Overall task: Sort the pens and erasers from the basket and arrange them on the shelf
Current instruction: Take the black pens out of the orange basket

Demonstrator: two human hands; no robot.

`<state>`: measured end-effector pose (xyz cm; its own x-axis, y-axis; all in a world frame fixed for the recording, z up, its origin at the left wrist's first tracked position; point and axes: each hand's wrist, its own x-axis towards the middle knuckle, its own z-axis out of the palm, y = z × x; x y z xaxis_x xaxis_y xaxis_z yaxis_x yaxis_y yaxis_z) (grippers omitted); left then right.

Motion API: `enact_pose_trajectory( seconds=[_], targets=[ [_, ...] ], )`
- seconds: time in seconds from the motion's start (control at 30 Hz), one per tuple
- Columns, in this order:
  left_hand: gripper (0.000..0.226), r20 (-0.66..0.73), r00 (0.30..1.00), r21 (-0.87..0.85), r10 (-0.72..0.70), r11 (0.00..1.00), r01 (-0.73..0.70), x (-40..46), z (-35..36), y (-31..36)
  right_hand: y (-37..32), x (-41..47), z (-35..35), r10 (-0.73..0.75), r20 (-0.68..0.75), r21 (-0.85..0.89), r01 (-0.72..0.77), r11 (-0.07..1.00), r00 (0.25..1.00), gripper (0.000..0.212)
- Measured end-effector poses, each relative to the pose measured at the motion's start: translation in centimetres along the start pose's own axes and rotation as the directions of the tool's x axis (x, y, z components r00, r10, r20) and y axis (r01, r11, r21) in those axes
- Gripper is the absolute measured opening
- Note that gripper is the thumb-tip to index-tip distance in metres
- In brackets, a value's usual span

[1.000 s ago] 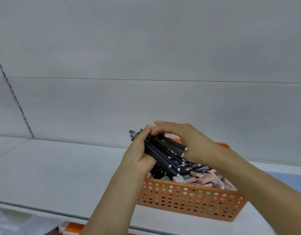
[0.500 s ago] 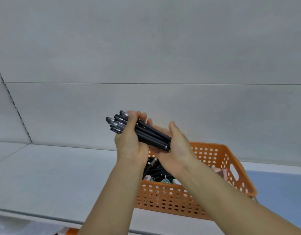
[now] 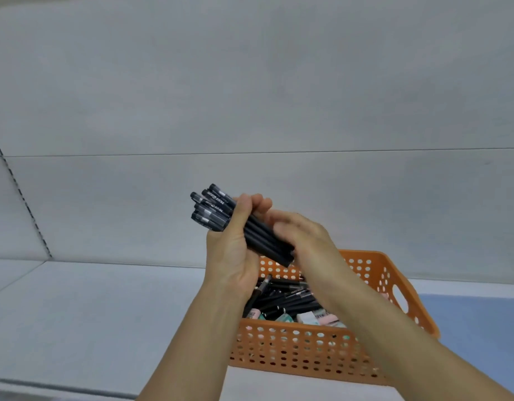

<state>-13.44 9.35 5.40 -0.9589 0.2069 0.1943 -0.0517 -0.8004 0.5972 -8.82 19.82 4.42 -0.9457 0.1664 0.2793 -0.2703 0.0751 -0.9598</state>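
Black pens [image 3: 251, 228] bundled in both hands, capped ends pointing up-left

Open shelf surface [image 3: 85, 319] spreads left of the orange basket [image 3: 302, 348], bounded at the far side by the back panel [image 3: 250, 96] and at the far left by a perforated upright [image 3: 21, 195]. The basket occupies the right-hand part of the shelf; its interior is filled with loose pens [image 3: 284, 299] and erasers [image 3: 307, 317]. Both forearms cross above its near wall, and the 2 hands with the pen bundle [image 3: 258, 235] hang over its far left corner.
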Motion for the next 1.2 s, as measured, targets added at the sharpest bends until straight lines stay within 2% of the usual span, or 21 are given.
enact_pose_trajectory(
  seconds=[0.03, 0.07, 0.1, 0.13, 0.17, 0.2, 0.3, 0.4, 0.43, 0.5, 0.6, 0.67, 0.73, 0.8, 0.87, 0.9, 0.93, 1.0, 1.07, 1.13, 1.2],
  targets=[
    [0.003, -0.008, 1.0, 0.024, -0.004, 1.0, 0.004, 0.0, -0.2, 0.0, -0.3, -0.5, -0.4, -0.094, 0.066, -0.278, 0.108, 0.954, 0.993, 0.035],
    [0.002, -0.015, 1.0, 0.056, -0.016, 0.998, 0.017, -0.1, -0.1, -0.2, -0.3, -0.9, -0.7, -0.145, 0.142, -0.541, 0.2, 0.817, 0.979, 0.044],
    [0.006, -0.011, 0.999, 0.096, -0.04, 0.995, 0.041, -0.3, 0.0, -0.5, -0.1, -1.2, -0.8, -0.199, 0.201, -0.74, 0.281, 0.611, 0.959, 0.049],
    [0.014, 0.001, 0.997, 0.137, -0.072, 0.988, 0.071, -0.6, 0.3, -0.9, 0.1, -1.5, -0.6, -0.259, 0.23, -0.848, 0.324, 0.42, 0.938, 0.049],
    [0.023, 0.015, 0.994, 0.179, -0.105, 0.979, 0.101, -0.9, 0.5, -1.3, 0.2, -1.7, -0.5, -0.305, 0.209, -0.89, 0.31, 0.334, 0.929, 0.047],
    [0.028, 0.043, 0.99, 0.217, -0.135, 0.968, 0.122, -1.3, 0.7, -1.7, 0.2, -1.8, -0.4, -0.322, 0.155, -0.9, 0.267, 0.344, 0.934, 0.048],
    [0.027, 0.144, 0.972, 0.37, -0.183, 0.921, 0.118, -2.3, 0.8, -2.3, 0.5, -2.8, -1.3, -0.286, 0.039, -0.822, 0.193, 0.535, 0.958, 0.056],
    [0.059, 0.141, 0.987, 0.343, -0.081, 0.939, 0.028, -2.3, 1.4, -2.2, 0.0, -4.6, -3.6, -0.18, 0.01, -0.712, 0.134, 0.689, 0.984, 0.021],
    [0.064, 0.141, 0.99, 0.343, -0.004, 0.938, -0.045, -2.2, 1.8, -2.2, -0.1, -5.2, -4.5, -0.145, 0.003, -0.697, 0.106, 0.71, 0.989, 0.021],
    [0.051, 0.21, 0.971, 0.449, 0.112, 0.871, -0.198, -2.3, 3.1, -2.8, -0.3, -6.2, -6.4, -0.08, 0.006, -0.669, 0.063, 0.74, 0.997, 0.023],
    [0.037, 0.321, 0.941, 0.597, 0.105, 0.749, -0.287, -3.8, 5.7, -5.8, -0.6, -7.6, -9.6, 0.01, 0.009, -0.548, -0.003, 0.837, 1.0, 0.021],
    [0.035, 0.308, 0.945, 0.544, 0.11, 0.795, -0.27, -4.7, 7.5, -8.5, -1.0, -8.9, -12.4, 0.04, 0.003, -0.512, -0.032, 0.858, 0.999, 0.013],
    [0.036, 0.239, 0.97, 0.364, 0.043, 0.922, -0.13, -5.8, 9.9, -11.3, -1.6, -10.5, -15.6, 0.079, 0.024, -0.469, -0.058, 0.881, 0.997, 0.015],
    [0.043, 0.216, 0.974, 0.209, -0.067, 0.978, 0.021, -7.1, 12.6, -14.5, -2.4, -12.5, -19.3, 0.155, 0.036, -0.425, -0.125, 0.896, 0.987, 0.017],
    [0.029, 0.236, 0.967, 0.216, -0.096, 0.975, 0.044, -8.4, 15.4, -18.2, -2.7, -14.6, -22.9, 0.188, -0.027, -0.448, -0.18, 0.876, 0.982, 0.01],
    [0.019, 0.233, 0.968, 0.24, -0.091, 0.97, 0.034, -9.0, 16.7, -20.1, -2.5, -15.7, -24.7, 0.149, -0.098, -0.514, -0.178, 0.839, 0.984, 0.013],
    [0.011, 0.217, 0.972, 0.261, -0.09, 0.965, 0.031, -9.6, 18.1, -22.0, -2.2, -16.8, -26.4, 0.075, -0.16, -0.616, -0.159, 0.772, 0.984, 0.018],
    [0.007, 0.189, 0.976, 0.279, -0.11, 0.959, 0.054, -11.0, 20.7, -25.9, -1.4, -19.3, -29.7, -0.079, -0.201, -0.831, -0.128, 0.541, 0.976, 0.024],
    [0.005, 0.185, 0.97, 0.304, -0.159, 0.948, 0.097, -12.7, 23.0, -29.9, -0.4, -21.5, -33.2, -0.141, -0.225, -0.918, -0.161, 0.363, 0.964, 0.021],
    [0.009, 0.228, 0.942, 0.421, -0.245, 0.897, 0.132, -14.4, 24.6, -33.9, 0.6, -23.4, -37.6, -0.086, -0.319, -0.888, -0.266, 0.376, 0.944, 0.017],
    [0.028, 0.309, 0.876, 0.646, -0.371, 0.757, 0.093, -15.6, 25.0, -37.8, 1.7, -25.0, -42.8, -0.016, -0.439, -0.807, -0.386, 0.447, 0.898, 0.013]
  ],
)
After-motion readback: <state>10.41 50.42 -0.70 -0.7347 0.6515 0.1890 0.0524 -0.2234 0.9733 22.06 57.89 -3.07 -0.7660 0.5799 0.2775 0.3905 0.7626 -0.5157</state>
